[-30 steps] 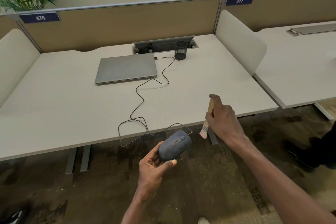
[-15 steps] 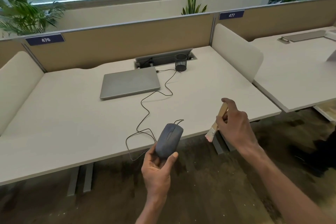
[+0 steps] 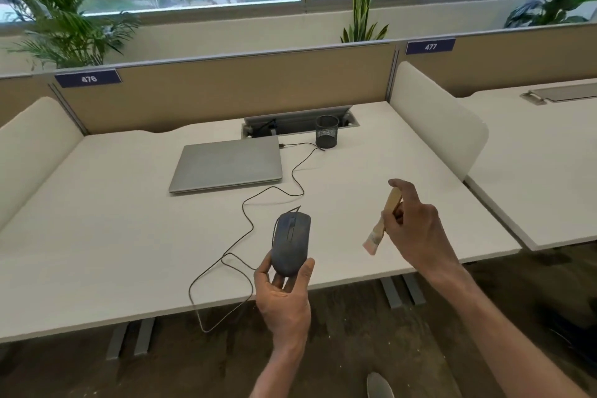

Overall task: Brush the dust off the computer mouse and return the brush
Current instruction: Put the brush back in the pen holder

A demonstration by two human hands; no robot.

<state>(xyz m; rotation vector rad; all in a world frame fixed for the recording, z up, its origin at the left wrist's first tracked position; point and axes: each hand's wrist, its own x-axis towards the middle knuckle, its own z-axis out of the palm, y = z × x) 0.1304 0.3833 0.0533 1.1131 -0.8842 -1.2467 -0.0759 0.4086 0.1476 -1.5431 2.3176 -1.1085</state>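
A dark grey wired computer mouse (image 3: 290, 241) points away from me, held from below by my left hand (image 3: 284, 297) over the front edge of the white desk (image 3: 97, 236). Its black cable (image 3: 245, 203) loops across the desk toward the laptop. To the right, my right hand (image 3: 420, 233) grips a small brush (image 3: 382, 223) by its wooden handle, pale bristles pointing down and left. Brush and mouse are apart, with a clear gap between them.
A closed silver laptop (image 3: 226, 165) lies at mid-desk. Behind it stand a black mesh pen cup (image 3: 327, 131) and an open cable hatch (image 3: 297, 121). White side dividers (image 3: 439, 116) flank the desk, with a beige partition behind. A second desk (image 3: 549, 171) is on the right.
Both hands have risen and moved forward over the desk edge. The mouse has turned from sideways to pointing away from me. The brush has moved further right of the mouse.
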